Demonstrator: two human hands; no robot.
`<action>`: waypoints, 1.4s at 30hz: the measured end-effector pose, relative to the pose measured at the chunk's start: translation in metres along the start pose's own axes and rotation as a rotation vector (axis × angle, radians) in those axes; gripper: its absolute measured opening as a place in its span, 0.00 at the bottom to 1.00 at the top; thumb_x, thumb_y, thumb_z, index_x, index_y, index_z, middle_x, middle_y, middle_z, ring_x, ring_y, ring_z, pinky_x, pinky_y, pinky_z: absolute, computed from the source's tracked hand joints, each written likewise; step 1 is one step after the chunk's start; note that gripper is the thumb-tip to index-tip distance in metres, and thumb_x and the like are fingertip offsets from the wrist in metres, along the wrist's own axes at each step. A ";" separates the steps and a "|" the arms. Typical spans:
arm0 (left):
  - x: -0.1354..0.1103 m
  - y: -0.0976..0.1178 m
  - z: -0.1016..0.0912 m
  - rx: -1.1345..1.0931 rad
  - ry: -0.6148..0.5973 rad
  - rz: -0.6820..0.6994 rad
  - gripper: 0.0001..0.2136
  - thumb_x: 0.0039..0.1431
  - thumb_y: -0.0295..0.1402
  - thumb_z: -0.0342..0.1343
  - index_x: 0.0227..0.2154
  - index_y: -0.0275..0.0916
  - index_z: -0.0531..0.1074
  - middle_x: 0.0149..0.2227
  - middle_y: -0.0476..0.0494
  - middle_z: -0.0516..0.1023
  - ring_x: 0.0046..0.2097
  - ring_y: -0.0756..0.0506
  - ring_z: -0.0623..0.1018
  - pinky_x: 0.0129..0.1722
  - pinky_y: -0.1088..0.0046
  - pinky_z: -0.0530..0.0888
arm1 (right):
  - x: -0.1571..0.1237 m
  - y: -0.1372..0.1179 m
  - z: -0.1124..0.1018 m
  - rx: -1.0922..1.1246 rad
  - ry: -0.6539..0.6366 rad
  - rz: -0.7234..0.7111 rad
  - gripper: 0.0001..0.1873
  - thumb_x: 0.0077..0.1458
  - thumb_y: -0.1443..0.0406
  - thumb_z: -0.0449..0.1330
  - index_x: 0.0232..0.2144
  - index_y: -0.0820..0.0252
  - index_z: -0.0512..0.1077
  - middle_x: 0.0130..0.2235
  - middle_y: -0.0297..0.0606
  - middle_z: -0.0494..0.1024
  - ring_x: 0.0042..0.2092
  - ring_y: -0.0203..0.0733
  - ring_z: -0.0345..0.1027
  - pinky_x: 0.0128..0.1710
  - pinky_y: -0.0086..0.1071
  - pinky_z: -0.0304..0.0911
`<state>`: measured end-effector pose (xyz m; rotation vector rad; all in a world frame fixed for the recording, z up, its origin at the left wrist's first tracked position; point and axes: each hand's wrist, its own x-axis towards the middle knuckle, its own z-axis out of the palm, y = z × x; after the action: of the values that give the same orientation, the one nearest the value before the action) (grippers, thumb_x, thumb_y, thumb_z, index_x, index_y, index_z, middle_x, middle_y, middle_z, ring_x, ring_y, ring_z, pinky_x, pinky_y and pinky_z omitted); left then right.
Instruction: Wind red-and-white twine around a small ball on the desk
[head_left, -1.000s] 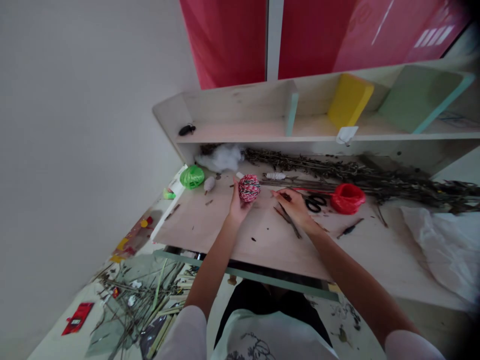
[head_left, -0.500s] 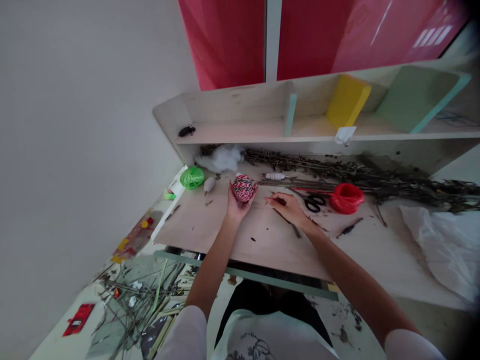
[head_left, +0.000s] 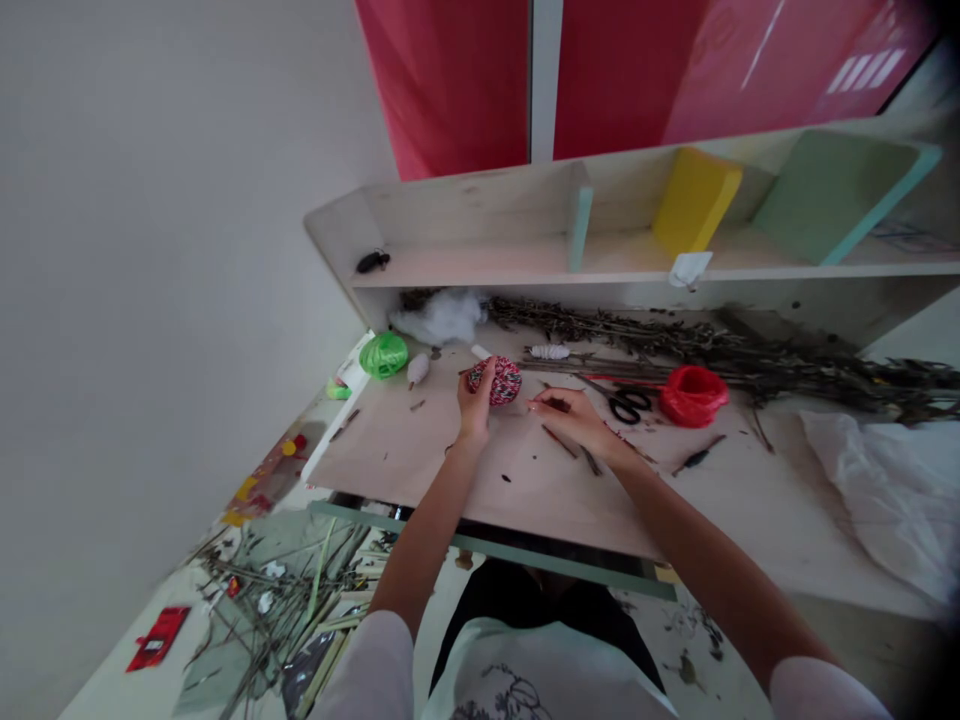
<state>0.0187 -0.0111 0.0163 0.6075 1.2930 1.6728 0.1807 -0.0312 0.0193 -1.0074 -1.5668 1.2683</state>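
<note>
**Loose Palm, Light Pinch**

The ball (head_left: pixel 506 382) of red, white and dark twine sits in the left hand (head_left: pixel 475 408), raised over the desk (head_left: pixel 420 455), about midway along its front. The left fingers curl around it from the near left side, the thumb lying across its face. The right hand (head_left: pixel 574 415) is just beside it, apart from the ball, its thumb and fingertips drawn into a near pinch. Whether a strand runs between them is too fine to tell.

Handling this well probably means a left grip firm enough to stop the ball rolling off, yet loose enough to let it turn in the palm. Any strand is best kept lightly taut (too hard a pull could bury it among the other turns). The right wrist wants room as well: twigs (head_left: pixel 559 441) lie below it and the scissors (head_left: pixel 613 402) just beyond, both likely to snag trailing twine. Small, even movements seem safest.
</note>
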 end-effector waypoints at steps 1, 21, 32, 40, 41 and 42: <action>0.000 -0.001 0.000 0.072 0.004 0.076 0.23 0.43 0.46 0.66 0.39 0.38 0.72 0.42 0.42 0.76 0.46 0.44 0.76 0.48 0.67 0.72 | 0.000 -0.002 0.000 0.028 0.001 0.012 0.19 0.42 0.49 0.65 0.24 0.60 0.73 0.25 0.34 0.70 0.26 0.34 0.59 0.27 0.30 0.54; -0.025 -0.002 -0.003 0.612 -0.574 0.696 0.27 0.39 0.47 0.69 0.42 0.40 0.72 0.43 0.40 0.77 0.45 0.42 0.76 0.50 0.60 0.71 | 0.002 -0.017 -0.025 0.768 -0.001 0.163 0.12 0.44 0.62 0.66 0.33 0.58 0.72 0.20 0.23 0.46 0.19 0.27 0.35 0.16 0.25 0.34; -0.028 0.011 -0.005 0.152 -0.842 -0.204 0.23 0.39 0.50 0.67 0.33 0.36 0.77 0.34 0.42 0.79 0.39 0.43 0.78 0.43 0.67 0.72 | 0.001 -0.021 -0.030 0.651 0.045 0.176 0.15 0.44 0.58 0.66 0.34 0.54 0.68 0.20 0.23 0.45 0.19 0.29 0.33 0.15 0.27 0.33; -0.032 0.007 -0.008 0.264 -0.964 -0.262 0.28 0.40 0.58 0.62 0.31 0.35 0.78 0.31 0.39 0.80 0.37 0.42 0.79 0.41 0.66 0.73 | -0.001 -0.023 -0.024 0.582 0.057 0.190 0.20 0.39 0.55 0.67 0.32 0.54 0.66 0.21 0.23 0.45 0.20 0.29 0.31 0.18 0.29 0.31; -0.032 0.007 -0.008 0.270 -0.974 -0.271 0.28 0.40 0.58 0.62 0.32 0.35 0.78 0.31 0.38 0.80 0.38 0.41 0.79 0.42 0.66 0.73 | -0.001 -0.023 -0.024 0.593 0.052 0.186 0.20 0.39 0.55 0.68 0.31 0.55 0.66 0.21 0.23 0.45 0.20 0.29 0.31 0.18 0.28 0.31; -0.032 0.006 -0.009 0.274 -0.980 -0.282 0.28 0.41 0.58 0.62 0.32 0.35 0.79 0.32 0.38 0.80 0.38 0.41 0.79 0.43 0.66 0.73 | -0.001 -0.023 -0.024 0.604 0.046 0.182 0.19 0.39 0.55 0.68 0.31 0.55 0.65 0.21 0.23 0.46 0.20 0.29 0.32 0.18 0.28 0.31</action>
<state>0.0244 -0.0435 0.0237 1.1563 0.8083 0.7603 0.2022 -0.0284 0.0448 -0.7838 -0.9680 1.6921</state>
